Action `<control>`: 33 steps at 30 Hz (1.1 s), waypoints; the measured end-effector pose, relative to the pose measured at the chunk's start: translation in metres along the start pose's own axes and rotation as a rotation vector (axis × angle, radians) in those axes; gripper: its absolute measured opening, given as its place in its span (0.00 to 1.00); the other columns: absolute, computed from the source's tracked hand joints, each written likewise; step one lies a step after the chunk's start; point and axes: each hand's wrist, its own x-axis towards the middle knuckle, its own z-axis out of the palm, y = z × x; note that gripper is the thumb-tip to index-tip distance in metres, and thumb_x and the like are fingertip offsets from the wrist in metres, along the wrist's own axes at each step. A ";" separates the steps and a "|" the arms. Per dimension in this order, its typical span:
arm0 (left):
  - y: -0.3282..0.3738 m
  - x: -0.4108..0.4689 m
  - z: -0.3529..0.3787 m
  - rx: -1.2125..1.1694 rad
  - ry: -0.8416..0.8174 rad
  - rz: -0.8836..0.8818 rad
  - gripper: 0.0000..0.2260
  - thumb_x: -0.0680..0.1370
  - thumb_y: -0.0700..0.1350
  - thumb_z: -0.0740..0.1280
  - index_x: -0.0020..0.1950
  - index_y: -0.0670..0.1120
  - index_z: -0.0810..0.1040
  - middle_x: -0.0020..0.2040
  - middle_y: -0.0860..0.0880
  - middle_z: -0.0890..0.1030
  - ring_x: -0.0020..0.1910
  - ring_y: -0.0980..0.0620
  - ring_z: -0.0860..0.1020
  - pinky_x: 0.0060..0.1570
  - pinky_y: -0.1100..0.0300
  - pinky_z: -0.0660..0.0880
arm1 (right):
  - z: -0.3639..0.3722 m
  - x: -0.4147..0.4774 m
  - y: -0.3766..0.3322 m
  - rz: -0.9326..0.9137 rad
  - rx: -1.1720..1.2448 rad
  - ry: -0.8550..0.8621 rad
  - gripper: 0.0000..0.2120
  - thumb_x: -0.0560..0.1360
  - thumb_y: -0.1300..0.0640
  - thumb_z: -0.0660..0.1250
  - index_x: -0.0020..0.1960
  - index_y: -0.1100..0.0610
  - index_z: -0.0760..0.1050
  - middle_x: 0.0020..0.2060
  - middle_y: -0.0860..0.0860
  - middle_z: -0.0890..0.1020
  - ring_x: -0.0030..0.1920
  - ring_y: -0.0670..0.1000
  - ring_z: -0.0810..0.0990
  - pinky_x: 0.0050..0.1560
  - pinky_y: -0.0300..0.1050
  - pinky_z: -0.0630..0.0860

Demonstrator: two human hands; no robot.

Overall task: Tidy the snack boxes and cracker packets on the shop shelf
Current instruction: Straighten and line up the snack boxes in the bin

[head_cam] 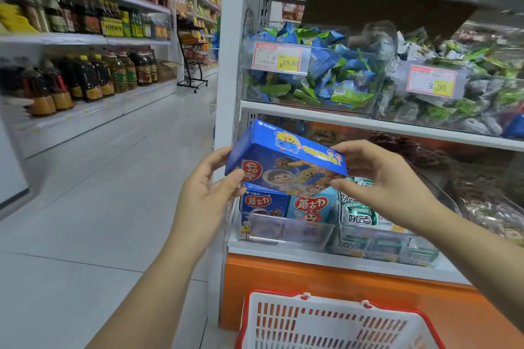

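Observation:
A blue snack box [283, 157] hangs tilted in the air in front of the lower shelf, its print upside down. My left hand [211, 184] grips its left end and my right hand [380, 176] pinches its right end. Below it, two more snack boxes, one dark blue [263, 204] and one light blue [310, 205], stand upright in a clear plastic bin [283, 231]. To the right, green-and-white cracker packets [360, 214] fill a second clear bin [385, 249].
A white shelf board [312, 115] runs just above the held box, with bins of blue and green wrapped sweets [326, 65] on it. A red-and-white shopping basket [334, 323] sits below by the orange shelf base [326, 289]. An aisle with bottle shelves [85, 73] lies to the left.

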 end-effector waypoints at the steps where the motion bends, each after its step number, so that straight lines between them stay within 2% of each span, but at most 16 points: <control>1: -0.003 0.000 0.000 0.027 -0.008 -0.007 0.13 0.79 0.38 0.62 0.59 0.54 0.73 0.46 0.62 0.83 0.45 0.64 0.81 0.38 0.68 0.78 | 0.000 -0.001 -0.003 -0.008 0.003 0.014 0.21 0.68 0.61 0.75 0.55 0.43 0.74 0.50 0.41 0.82 0.51 0.42 0.81 0.57 0.43 0.77; 3: -0.008 0.001 0.001 0.118 -0.013 -0.004 0.13 0.80 0.41 0.61 0.61 0.55 0.72 0.44 0.62 0.83 0.46 0.64 0.81 0.35 0.73 0.74 | 0.003 -0.003 -0.011 -0.045 -0.010 0.047 0.22 0.68 0.59 0.75 0.54 0.41 0.73 0.50 0.40 0.82 0.50 0.42 0.81 0.54 0.40 0.78; 6: -0.015 0.000 0.005 0.215 -0.011 -0.004 0.14 0.79 0.42 0.62 0.64 0.51 0.72 0.53 0.58 0.80 0.52 0.62 0.78 0.36 0.78 0.71 | 0.008 -0.005 -0.025 -0.098 -0.033 0.090 0.21 0.65 0.51 0.75 0.54 0.39 0.71 0.50 0.38 0.80 0.49 0.41 0.81 0.51 0.38 0.78; 9: -0.022 -0.001 0.007 0.263 -0.030 -0.013 0.14 0.80 0.43 0.61 0.65 0.49 0.72 0.55 0.57 0.79 0.53 0.67 0.77 0.38 0.79 0.70 | 0.012 -0.006 -0.039 -0.102 -0.034 0.128 0.23 0.62 0.40 0.70 0.55 0.36 0.69 0.47 0.36 0.78 0.46 0.40 0.79 0.48 0.35 0.77; 11: -0.025 -0.001 0.007 0.258 -0.042 -0.032 0.15 0.80 0.43 0.61 0.67 0.49 0.71 0.57 0.54 0.80 0.55 0.65 0.77 0.40 0.78 0.71 | 0.014 -0.005 -0.045 -0.120 -0.021 0.151 0.24 0.61 0.38 0.69 0.55 0.36 0.67 0.45 0.37 0.78 0.44 0.42 0.79 0.47 0.38 0.77; 13: -0.024 -0.002 0.007 0.230 -0.055 -0.041 0.17 0.80 0.45 0.61 0.69 0.51 0.69 0.58 0.54 0.80 0.57 0.62 0.78 0.42 0.75 0.73 | 0.015 -0.003 -0.049 -0.136 0.001 0.175 0.24 0.63 0.41 0.70 0.57 0.36 0.66 0.47 0.38 0.79 0.42 0.44 0.80 0.44 0.42 0.77; 15: -0.020 -0.004 0.009 0.191 -0.062 -0.049 0.17 0.80 0.47 0.60 0.69 0.56 0.68 0.57 0.57 0.80 0.55 0.64 0.78 0.41 0.74 0.74 | 0.016 0.000 -0.048 -0.110 0.037 0.205 0.22 0.67 0.46 0.71 0.57 0.35 0.66 0.51 0.39 0.79 0.38 0.47 0.82 0.41 0.47 0.78; 18: -0.012 -0.008 0.012 0.172 -0.094 -0.072 0.18 0.76 0.55 0.58 0.66 0.63 0.67 0.56 0.60 0.78 0.52 0.68 0.77 0.38 0.74 0.74 | 0.015 0.006 -0.042 -0.016 0.101 0.254 0.11 0.73 0.51 0.70 0.51 0.39 0.73 0.51 0.41 0.80 0.41 0.53 0.83 0.43 0.52 0.80; 20: -0.013 -0.010 0.012 0.143 -0.123 -0.110 0.19 0.72 0.59 0.59 0.64 0.65 0.69 0.56 0.59 0.78 0.53 0.65 0.78 0.39 0.71 0.76 | 0.013 0.012 -0.039 0.041 0.127 0.277 0.07 0.75 0.57 0.68 0.47 0.44 0.77 0.45 0.45 0.83 0.41 0.47 0.83 0.41 0.44 0.80; 22: -0.014 -0.011 0.012 0.130 -0.141 -0.128 0.17 0.71 0.60 0.59 0.60 0.65 0.71 0.56 0.59 0.79 0.52 0.64 0.78 0.41 0.69 0.77 | 0.012 0.014 -0.041 0.104 0.184 0.265 0.06 0.76 0.59 0.66 0.47 0.49 0.78 0.39 0.46 0.83 0.34 0.40 0.79 0.32 0.34 0.74; 24: -0.014 -0.010 0.013 0.108 -0.136 -0.138 0.16 0.71 0.60 0.58 0.57 0.64 0.74 0.55 0.58 0.81 0.51 0.63 0.80 0.40 0.68 0.77 | 0.010 0.014 -0.042 0.161 0.243 0.225 0.05 0.75 0.57 0.67 0.51 0.51 0.79 0.38 0.46 0.83 0.29 0.39 0.77 0.32 0.33 0.72; 25: -0.013 -0.010 0.014 0.101 -0.124 -0.144 0.16 0.71 0.60 0.58 0.56 0.62 0.75 0.53 0.57 0.81 0.49 0.63 0.80 0.39 0.68 0.76 | 0.010 0.013 -0.043 0.195 0.259 0.186 0.10 0.73 0.53 0.69 0.54 0.50 0.78 0.39 0.45 0.83 0.29 0.39 0.76 0.33 0.35 0.72; 27: -0.013 -0.010 0.014 0.115 -0.083 -0.147 0.16 0.71 0.61 0.56 0.54 0.60 0.77 0.50 0.56 0.82 0.47 0.61 0.81 0.39 0.67 0.78 | 0.010 0.011 -0.041 0.277 0.309 0.078 0.29 0.64 0.42 0.71 0.63 0.50 0.73 0.40 0.45 0.84 0.31 0.41 0.78 0.37 0.39 0.72; 29: -0.012 -0.011 0.014 0.168 -0.046 -0.132 0.17 0.71 0.62 0.55 0.52 0.60 0.78 0.48 0.57 0.83 0.47 0.60 0.81 0.42 0.63 0.80 | 0.013 0.010 -0.039 0.333 0.345 0.015 0.46 0.56 0.36 0.70 0.70 0.53 0.67 0.41 0.45 0.84 0.32 0.42 0.79 0.39 0.40 0.72; 31: -0.012 -0.012 0.014 0.203 -0.022 -0.112 0.14 0.72 0.62 0.55 0.50 0.61 0.77 0.45 0.60 0.82 0.45 0.62 0.81 0.44 0.62 0.80 | 0.015 0.011 -0.036 0.351 0.352 0.011 0.51 0.54 0.35 0.70 0.72 0.56 0.65 0.45 0.46 0.84 0.31 0.43 0.79 0.40 0.40 0.72; 33: -0.012 -0.012 0.013 0.190 0.001 -0.104 0.14 0.72 0.61 0.57 0.51 0.60 0.77 0.46 0.61 0.82 0.46 0.62 0.81 0.47 0.60 0.80 | 0.016 0.012 -0.035 0.387 0.417 0.019 0.52 0.54 0.36 0.71 0.72 0.57 0.64 0.47 0.49 0.82 0.29 0.43 0.78 0.40 0.41 0.71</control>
